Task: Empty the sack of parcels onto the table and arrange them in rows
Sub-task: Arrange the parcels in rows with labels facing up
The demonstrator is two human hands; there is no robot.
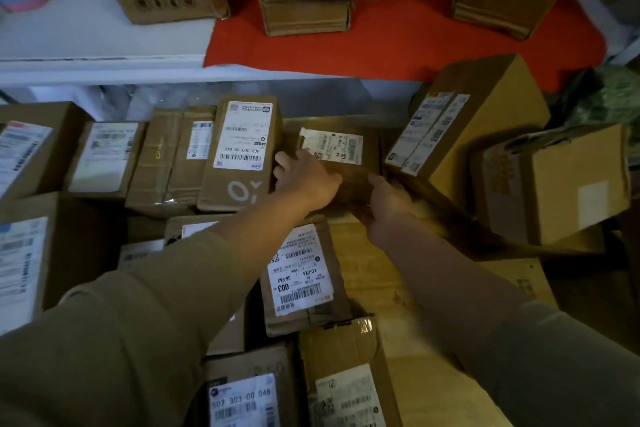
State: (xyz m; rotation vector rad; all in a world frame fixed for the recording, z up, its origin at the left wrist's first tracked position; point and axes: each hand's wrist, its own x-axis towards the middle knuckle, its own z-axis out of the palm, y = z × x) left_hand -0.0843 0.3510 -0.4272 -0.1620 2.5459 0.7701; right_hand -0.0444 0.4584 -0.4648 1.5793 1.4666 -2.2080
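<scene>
Both hands work one flat brown cardboard parcel with a white shipping label (pixel 341 156), seemingly to square it into the far row. Left of them stands that row: several brown labelled cartons, the nearest a tall brown carton with a white barcode label (pixel 242 152) just beside the left hand (pixel 304 180), which lies on the flat parcel's near-left corner, fingers curled over its edge. The right hand (pixel 384 198) grips the parcel's near-right edge from below, so the parcel sits between and just beyond both hands. Right of the right hand, a large tilted tan carton (pixel 471 128) leans unsorted, likely next to straighten. No sack is clearly in view.
</scene>
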